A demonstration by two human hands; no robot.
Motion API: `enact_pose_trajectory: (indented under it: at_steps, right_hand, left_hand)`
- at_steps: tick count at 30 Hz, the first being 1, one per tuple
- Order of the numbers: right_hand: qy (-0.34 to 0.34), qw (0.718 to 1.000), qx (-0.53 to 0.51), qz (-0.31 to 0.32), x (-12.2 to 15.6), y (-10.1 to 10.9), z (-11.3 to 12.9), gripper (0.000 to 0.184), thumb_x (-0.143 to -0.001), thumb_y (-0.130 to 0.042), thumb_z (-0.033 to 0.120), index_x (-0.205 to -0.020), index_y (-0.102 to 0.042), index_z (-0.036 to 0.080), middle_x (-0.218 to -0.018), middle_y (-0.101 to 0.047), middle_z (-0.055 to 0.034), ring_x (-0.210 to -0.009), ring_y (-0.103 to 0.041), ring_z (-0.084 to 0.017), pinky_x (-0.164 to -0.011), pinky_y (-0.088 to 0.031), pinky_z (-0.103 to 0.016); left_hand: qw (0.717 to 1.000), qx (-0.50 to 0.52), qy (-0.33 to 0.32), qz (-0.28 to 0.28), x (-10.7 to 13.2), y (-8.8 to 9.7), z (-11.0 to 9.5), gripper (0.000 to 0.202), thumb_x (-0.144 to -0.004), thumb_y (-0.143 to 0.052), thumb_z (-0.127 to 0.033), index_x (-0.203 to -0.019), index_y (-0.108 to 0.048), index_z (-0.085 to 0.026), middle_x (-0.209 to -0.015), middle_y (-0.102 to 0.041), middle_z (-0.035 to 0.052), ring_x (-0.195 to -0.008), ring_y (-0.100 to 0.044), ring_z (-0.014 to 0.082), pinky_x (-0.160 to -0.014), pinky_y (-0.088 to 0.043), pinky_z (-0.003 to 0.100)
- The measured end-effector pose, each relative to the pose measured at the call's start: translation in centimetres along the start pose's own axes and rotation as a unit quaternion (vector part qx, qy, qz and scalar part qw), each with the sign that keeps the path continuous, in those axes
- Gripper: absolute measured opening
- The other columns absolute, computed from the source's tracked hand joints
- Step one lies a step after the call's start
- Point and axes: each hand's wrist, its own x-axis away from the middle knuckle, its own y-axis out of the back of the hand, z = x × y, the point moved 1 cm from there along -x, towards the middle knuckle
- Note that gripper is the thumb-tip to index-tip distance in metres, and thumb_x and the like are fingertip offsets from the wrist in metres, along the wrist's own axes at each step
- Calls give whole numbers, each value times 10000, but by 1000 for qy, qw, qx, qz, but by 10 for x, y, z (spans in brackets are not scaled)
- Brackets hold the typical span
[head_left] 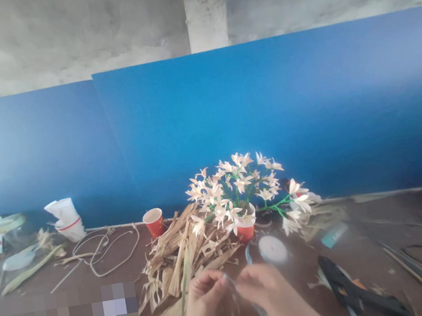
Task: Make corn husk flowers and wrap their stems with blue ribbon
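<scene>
Low in the middle, my left hand (208, 296) is closed in a pinch, with a tiny pale bit at the thumb and fingertips. My right hand (264, 287) faces it, fingers also pinched together and slightly blurred; what lies between them is too small to name. A thin pale-blue strip (248, 254) shows just beyond my right hand, and a similar strip appears below it. Behind that hand lies a white roll (273, 249). A heap of dry husks (178, 258) spreads beyond my left hand. White flowers on green stems (242, 182) stand in a red cup (246, 233).
A black glue gun (358, 292) lies to the right, near a teal packet (334, 235) and long thin sticks (419, 275). Another red cup (153, 222), a white cable (108, 252) and a white cup (71, 227) are left. A blue partition (227, 108) closes the back.
</scene>
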Motion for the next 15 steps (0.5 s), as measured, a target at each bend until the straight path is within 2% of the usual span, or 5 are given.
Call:
enact_pose_trajectory:
  at_steps: [3, 6, 11, 13, 15]
  right_hand:
    - [-73, 979, -150, 119, -2, 5, 1, 262, -706, -638, 388, -659, -650, 130, -545, -625, -13, -526, -544, -124, -593, -380, -248]
    - [-95, 959, -207, 167, -2, 7, 2, 221, -677, -664, 346, -685, -677, 126, -553, -637, -11, -513, -534, -110, -608, -384, -243]
    - [-98, 951, -224, 188, -1, 6, 3, 211, -683, -635, 321, -691, -684, 116, -529, -618, -9, -528, -561, -120, -611, -396, -242]
    - [-81, 967, -169, 170, -1, 6, 4, 220, -701, -619, 331, -702, -681, 120, -542, -627, -12, -544, -570, -127, -606, -405, -244]
    - [-49, 990, -61, 118, 1, 8, 7, 176, -715, -607, 292, -727, -678, 132, -640, -669, -27, -615, -587, -135, -602, -404, -233]
  left_hand:
    - [999, 5, 22, 34, 6, -4, -9, 295, -566, -834, -335, -581, -622, -130, -454, -641, 26, -348, -521, 93, -379, -376, 184]
    - [996, 9, 62, 67, 9, -5, -14, 281, -588, -825, -319, -593, -618, -129, -500, -662, 40, -343, -503, 72, -367, -340, 165]
    - [993, 4, 70, 94, 7, -2, -15, 298, -598, -814, -330, -596, -584, -140, -499, -658, 42, -359, -520, 91, -374, -346, 178]
    - [995, -13, 57, 82, 4, 0, -12, 312, -596, -812, -340, -592, -571, -143, -475, -641, 28, -348, -510, 90, -373, -347, 183]
    - [997, -37, 46, 57, 2, 0, -8, 330, -585, -812, -360, -585, -559, -148, -428, -606, 4, -326, -488, 86, -364, -336, 183]
